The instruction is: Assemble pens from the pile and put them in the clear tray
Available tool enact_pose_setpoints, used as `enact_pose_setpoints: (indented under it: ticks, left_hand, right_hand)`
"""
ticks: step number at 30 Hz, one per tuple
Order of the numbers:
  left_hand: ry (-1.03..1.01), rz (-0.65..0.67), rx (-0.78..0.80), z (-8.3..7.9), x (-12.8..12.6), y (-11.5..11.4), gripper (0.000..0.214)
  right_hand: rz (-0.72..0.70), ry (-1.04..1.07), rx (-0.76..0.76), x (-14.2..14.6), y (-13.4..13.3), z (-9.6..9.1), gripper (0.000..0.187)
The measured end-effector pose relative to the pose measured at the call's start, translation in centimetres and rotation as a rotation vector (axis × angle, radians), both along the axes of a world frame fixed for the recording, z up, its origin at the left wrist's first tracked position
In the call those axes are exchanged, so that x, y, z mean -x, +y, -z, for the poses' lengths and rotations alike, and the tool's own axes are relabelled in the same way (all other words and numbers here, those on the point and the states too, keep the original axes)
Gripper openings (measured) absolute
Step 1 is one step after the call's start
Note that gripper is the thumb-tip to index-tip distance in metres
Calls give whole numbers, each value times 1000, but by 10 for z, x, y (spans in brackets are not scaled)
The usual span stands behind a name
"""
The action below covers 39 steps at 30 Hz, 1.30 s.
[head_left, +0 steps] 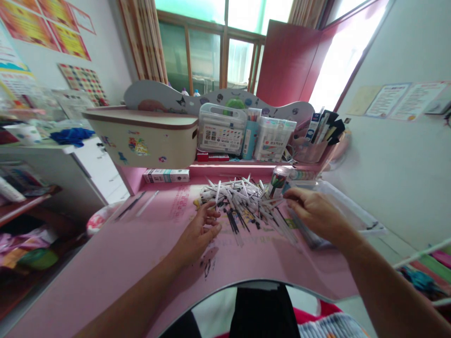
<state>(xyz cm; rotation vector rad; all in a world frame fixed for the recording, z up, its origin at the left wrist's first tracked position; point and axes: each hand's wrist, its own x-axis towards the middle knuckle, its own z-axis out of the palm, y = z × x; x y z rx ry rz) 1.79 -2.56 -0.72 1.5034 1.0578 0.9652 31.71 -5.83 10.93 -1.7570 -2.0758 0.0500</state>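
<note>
Head view, logged from my remote seat: heap of pen refills [239, 206] on pink desk [116, 281], mostly still piled. Right hand [315, 211] pinching one refill [273, 203] at heap's right edge; left hand [197, 234] loosely open beside heap, apparently empty; clear plastic tray [334, 206] right of heap.

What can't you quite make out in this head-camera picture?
All in the head view:
Whether the right hand holds anything: its own fingers hide that.
The pink desk's printing beneath the pile of slim pens: the pens cover it.
What lies in the clear plastic tray: the right hand and glare obscure it.
Small print on the white pen box: too small and blurred.
</note>
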Motion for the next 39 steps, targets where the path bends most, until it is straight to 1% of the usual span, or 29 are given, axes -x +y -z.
enact_pose_setpoints:
  ticks: [2, 3, 6, 7, 9, 11, 16, 20, 23, 27, 30, 33, 35, 37, 39]
  left_hand:
    - [4, -4, 3, 0, 0, 0, 59]
    - [3, -5, 4, 0, 0, 0, 58]
    - [-15, -5, 8, 0, 0, 0, 56]
    - [-18, -3, 11, 0, 0, 0, 55]
    - [-17, 5, 16, 0, 0, 0, 55]
    - [-16, 11, 14, 0, 0, -1, 54]
    - [-14, 19, 9, 1, -1, 0, 52]
    - [4, 22, 10, 1, 0, 0, 51]
    - [19, 28, 2, 1, 0, -1, 50]
    - [32, 34, 6, 0, 0, -1, 50]
    - [32, 38, 7, -2, -1, -2, 48]
    - [18, 35, 5, -5, -2, -3, 45]
    - [1, 25, 0, -6, -2, -4, 43]
    - [-19, 22, 8, -5, -2, -4, 41]
    - [-42, 39, 31, -3, -2, -3, 38]
  right_hand:
    - [-33, -110, 182, 10, 2, 26, 28]
    - [-17, -164, 248, 12, 3, 40, 30]
    - [109, -327, 332, 13, 6, 75, 35]
    - [152, -365, 346, 13, 6, 83, 36]
    - [215, -406, 364, 13, 5, 93, 36]
    - [235, -406, 365, 15, 4, 95, 34]
    - [216, -359, 385, 22, 3, 95, 27]
    - [255, -378, 374, 24, -1, 101, 33]
    - [250, -374, 384, 23, -4, 108, 35]
    - [237, -274, 363, 24, -6, 114, 51]
    - [245, -184, 358, 29, -7, 116, 55]
    - [248, -92, 335, 29, -9, 115, 52]
    - [255, -14, 301, 25, -9, 111, 43]
    - [269, 81, 230, 21, -9, 104, 33]
    - [267, 185, 126, 23, -11, 96, 27]
